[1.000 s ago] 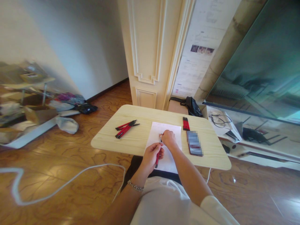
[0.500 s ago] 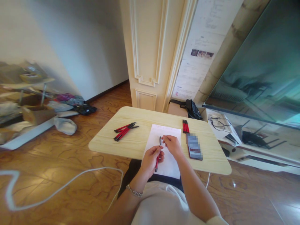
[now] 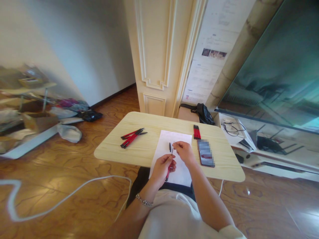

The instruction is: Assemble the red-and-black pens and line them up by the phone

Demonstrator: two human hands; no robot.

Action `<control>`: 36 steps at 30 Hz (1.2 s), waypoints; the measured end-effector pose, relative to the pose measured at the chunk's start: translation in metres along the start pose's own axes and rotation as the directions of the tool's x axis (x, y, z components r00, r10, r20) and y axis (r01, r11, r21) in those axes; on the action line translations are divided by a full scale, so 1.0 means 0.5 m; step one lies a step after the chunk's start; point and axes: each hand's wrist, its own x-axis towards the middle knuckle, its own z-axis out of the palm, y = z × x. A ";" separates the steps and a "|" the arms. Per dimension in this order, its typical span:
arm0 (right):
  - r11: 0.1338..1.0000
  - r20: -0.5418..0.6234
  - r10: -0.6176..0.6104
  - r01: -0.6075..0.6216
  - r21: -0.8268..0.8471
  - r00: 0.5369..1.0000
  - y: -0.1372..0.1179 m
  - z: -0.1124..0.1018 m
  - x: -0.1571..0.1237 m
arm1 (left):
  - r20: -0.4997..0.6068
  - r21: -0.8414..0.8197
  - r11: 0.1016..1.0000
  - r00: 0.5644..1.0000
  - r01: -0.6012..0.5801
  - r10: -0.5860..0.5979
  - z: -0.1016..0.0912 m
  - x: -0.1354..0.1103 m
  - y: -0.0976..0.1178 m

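My left hand (image 3: 161, 167) is closed around the red barrel of a pen (image 3: 167, 174), whose lower end sticks out below the fingers. A thin dark refill (image 3: 172, 151) rises from the pen's upper end. The fingertips of my right hand (image 3: 183, 152) are pinched at the top of that refill. Just left of them, a small black pen tip piece (image 3: 170, 147) appears to lie on the white paper (image 3: 163, 139) under both hands.
Several red and black pens (image 3: 132, 137) lie in a loose pile on the table (image 3: 112, 146) at left. At right, several more pens (image 3: 196, 132) lie side by side above a phone (image 3: 206, 153). A white cable (image 3: 74, 196) runs across the floor.
The thin refill now shows between my hands, with the right fingers on it. The black tip piece, earlier in line with the pen, now stands apart from it.
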 end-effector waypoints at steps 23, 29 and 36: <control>0.575 -0.025 0.163 -0.115 -0.810 0.986 0.013 0.016 0.049 | -0.021 0.009 1.000 0.999 -0.029 0.029 -0.014 0.001 0.005; 0.577 -0.011 0.153 -0.098 -0.811 0.988 0.017 0.016 0.048 | -0.014 0.001 1.000 0.999 -0.031 0.031 -0.015 0.002 0.004; 0.704 -0.057 0.046 -0.073 -0.707 0.997 0.004 0.000 0.044 | -0.037 0.001 1.000 0.999 -0.014 0.014 -0.011 0.000 0.010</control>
